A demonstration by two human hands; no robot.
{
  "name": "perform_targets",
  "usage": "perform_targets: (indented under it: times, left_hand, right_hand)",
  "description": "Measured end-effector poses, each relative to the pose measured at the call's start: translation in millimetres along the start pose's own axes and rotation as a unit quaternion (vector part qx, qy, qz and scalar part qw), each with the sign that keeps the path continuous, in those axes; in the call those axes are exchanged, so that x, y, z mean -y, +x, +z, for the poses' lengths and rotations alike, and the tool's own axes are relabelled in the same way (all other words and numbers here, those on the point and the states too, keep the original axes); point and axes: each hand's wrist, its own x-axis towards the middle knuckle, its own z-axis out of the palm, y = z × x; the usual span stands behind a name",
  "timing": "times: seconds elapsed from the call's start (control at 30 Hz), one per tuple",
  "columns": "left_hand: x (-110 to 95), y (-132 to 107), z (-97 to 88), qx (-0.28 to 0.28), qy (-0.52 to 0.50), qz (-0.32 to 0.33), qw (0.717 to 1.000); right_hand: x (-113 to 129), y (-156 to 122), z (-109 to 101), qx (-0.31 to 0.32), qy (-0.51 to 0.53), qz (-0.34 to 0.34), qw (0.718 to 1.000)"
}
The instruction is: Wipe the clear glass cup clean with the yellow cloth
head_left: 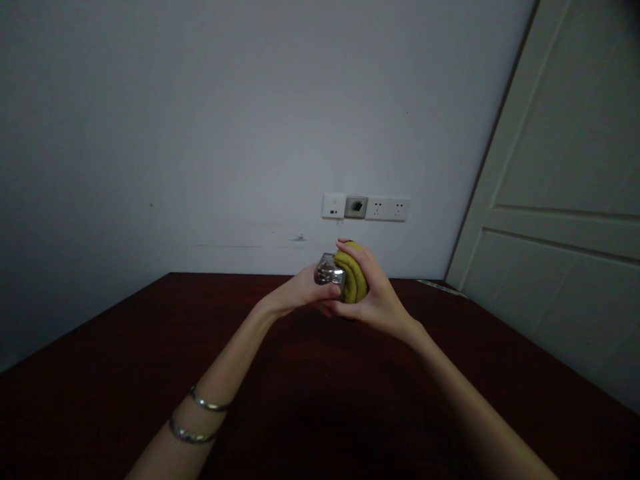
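Note:
Above the dark red table, my left hand point(306, 289) is closed around a shiny, square-cornered glass-like object point(329, 270). Its exact kind is hard to make out in the dim light. A folded yellow-green cloth point(354, 275) presses against the object's right side. Around that cloth curve the thumb and fingers of my right hand point(379, 293). Both hands meet near the middle of the view, and part of the object's lower side is hidden by my left thumb and fingers.
The dark red table point(280, 373) reaches back to a pale wall point(240, 133). White wall sockets point(387, 209) sit just beyond my hands. At the right stands a panelled door point(565, 187). A thin flat strip point(443, 287) lies by the table's back right corner.

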Motion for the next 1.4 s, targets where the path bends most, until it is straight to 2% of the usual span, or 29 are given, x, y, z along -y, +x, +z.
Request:
perform_targets:
  times: [0.1, 0.17, 0.37, 0.57, 0.73, 0.9, 1.03, 1.1, 1.2, 1.3, 1.4]
  left_hand:
    - [1, -1, -7.1, 0.046, 0.05, -0.005, 0.998]
    - [0, -2, -9.2, 0.048, 0.089, 0.002, 0.995]
    - [-1, -5, -5.9, -0.048, 0.171, 0.04, 0.983]
    - [-4, -4, -4.4, -0.07, 0.206, 0.103, 0.971]
    - [-3, -3, -5.1, -0.125, 0.247, 0.112, 0.954]
    - [-1, -2, -3.6, -0.165, 0.229, 0.097, 0.954]
    - [-1, -2, -2.2, -0.173, 0.215, 0.113, 0.954]
    - [-2, -1, -0.9, -0.164, 0.218, 0.119, 0.955]
    - [-2, -1, 1.8, -0.138, 0.213, 0.122, 0.96]
    - [-2, 0, 3.6, -0.131, 0.205, 0.116, 0.963]
    - [-2, 0, 3.9, -0.141, 0.207, 0.107, 0.962]
  right_hand:
    - [-2, -1, 2, -0.018, 0.027, 0.027, 0.999]
    - [-3, -2, 4, -0.033, 0.058, 0.068, 0.995]
    - [1, 3, 7, -0.064, 0.178, 0.2, 0.961]
    - [5, 7, 9, -0.061, 0.236, 0.238, 0.94]
    - [3, 4, 10, -0.049, 0.227, 0.222, 0.947]
    - [2, 0, 10, -0.053, 0.129, 0.126, 0.982]
    - [3, -1, 15, -0.096, 0.105, 0.058, 0.988]
    - [1, 0, 19, -0.143, 0.127, 0.071, 0.979]
    - [-4, 2, 22, -0.194, 0.173, 0.127, 0.957]
    - [-6, 4, 20, -0.188, 0.194, 0.156, 0.95]
    - [0, 3, 15, -0.162, 0.16, 0.116, 0.967]
